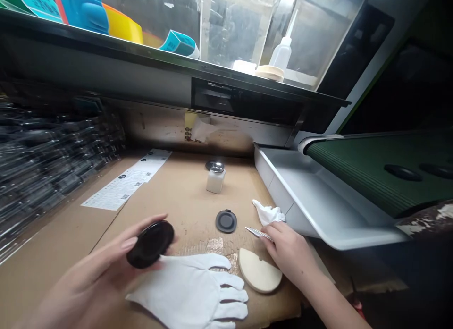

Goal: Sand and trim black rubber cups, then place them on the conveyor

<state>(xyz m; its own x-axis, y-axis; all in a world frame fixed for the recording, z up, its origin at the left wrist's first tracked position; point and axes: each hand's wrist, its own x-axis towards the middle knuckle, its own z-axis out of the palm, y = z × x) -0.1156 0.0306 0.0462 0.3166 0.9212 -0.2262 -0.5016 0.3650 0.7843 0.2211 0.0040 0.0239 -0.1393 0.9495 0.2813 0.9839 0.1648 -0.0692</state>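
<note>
While gripping a disc by its rim, thumb to fingers, with the left hand near the glove, probably to spare its face, pinches tweezers with the right hand beside the cloth.

We are in what looks like a factory workshop: a green conveyor belt bears round black parts beside our cardboard-covered bench, near stacked clear plastic trays and a printed label sheet.
</note>
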